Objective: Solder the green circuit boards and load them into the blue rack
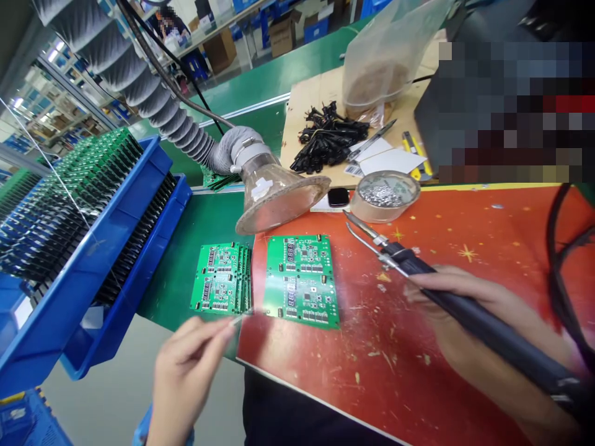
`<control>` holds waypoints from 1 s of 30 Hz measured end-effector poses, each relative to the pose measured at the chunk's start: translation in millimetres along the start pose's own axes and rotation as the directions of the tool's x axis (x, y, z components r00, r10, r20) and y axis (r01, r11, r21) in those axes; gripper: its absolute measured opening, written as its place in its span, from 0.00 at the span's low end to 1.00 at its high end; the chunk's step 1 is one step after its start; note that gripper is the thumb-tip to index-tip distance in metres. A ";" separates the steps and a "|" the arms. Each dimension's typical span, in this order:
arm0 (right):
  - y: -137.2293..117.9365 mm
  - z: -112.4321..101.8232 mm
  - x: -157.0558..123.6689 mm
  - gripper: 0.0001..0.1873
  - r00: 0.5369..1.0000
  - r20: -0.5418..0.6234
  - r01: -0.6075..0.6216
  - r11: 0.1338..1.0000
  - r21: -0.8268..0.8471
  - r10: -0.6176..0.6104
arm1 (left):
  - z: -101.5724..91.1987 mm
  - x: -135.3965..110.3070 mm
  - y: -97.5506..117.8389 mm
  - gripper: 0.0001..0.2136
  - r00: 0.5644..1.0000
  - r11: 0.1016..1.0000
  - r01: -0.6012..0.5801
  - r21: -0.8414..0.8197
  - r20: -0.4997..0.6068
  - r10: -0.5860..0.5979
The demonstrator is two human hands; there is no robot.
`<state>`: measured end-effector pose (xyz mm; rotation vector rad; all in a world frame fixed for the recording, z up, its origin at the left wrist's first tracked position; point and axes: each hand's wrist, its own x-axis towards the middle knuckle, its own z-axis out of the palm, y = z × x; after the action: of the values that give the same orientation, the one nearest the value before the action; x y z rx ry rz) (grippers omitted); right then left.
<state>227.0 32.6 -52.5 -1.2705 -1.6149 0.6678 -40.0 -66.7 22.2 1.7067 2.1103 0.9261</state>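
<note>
My right hand (469,316) is wrapped round the black handle of a soldering iron (446,291), whose metal tip points up-left over the red mat (418,371). My left hand (186,365) pinches a thin solder wire (242,317); the wire's end reaches the lower-left corner of a green circuit board (302,279) lying flat on the mat. A small stack of similar green boards (222,279) lies just left of it on the green surface. Both hands are closed on their tools.
A clear fume-extractor funnel (279,192) on a grey ribbed hose hangs over the boards. Blue bins (93,260) full of upright boards stand left. A round tin of metal bits (385,195), black connectors (328,136), a plastic bag (385,56) and a black cable (558,260) lie behind and right.
</note>
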 end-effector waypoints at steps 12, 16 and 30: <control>7.7 0.6 19.3 0.06 0.974 0.014 -0.214 0.896 0.389 0.226 | 51.6 21.9 -13.5 0.09 0.952 0.987 -0.152 0.050 -0.261 0.160; 18.1 3.6 16.3 0.08 0.976 0.076 -0.217 0.915 0.341 0.203 | 55.9 27.0 -12.0 0.08 0.958 0.990 -0.131 0.052 -0.250 0.140; 11.2 -0.3 17.1 0.06 0.987 0.084 -0.157 0.955 0.252 0.141 | 63.1 33.3 -6.7 0.06 0.972 0.995 -0.089 0.048 -0.213 0.097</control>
<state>231.7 52.2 -56.1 -1.1950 -1.4378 0.9892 -17.8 -16.5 -24.0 1.8112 2.2101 1.1518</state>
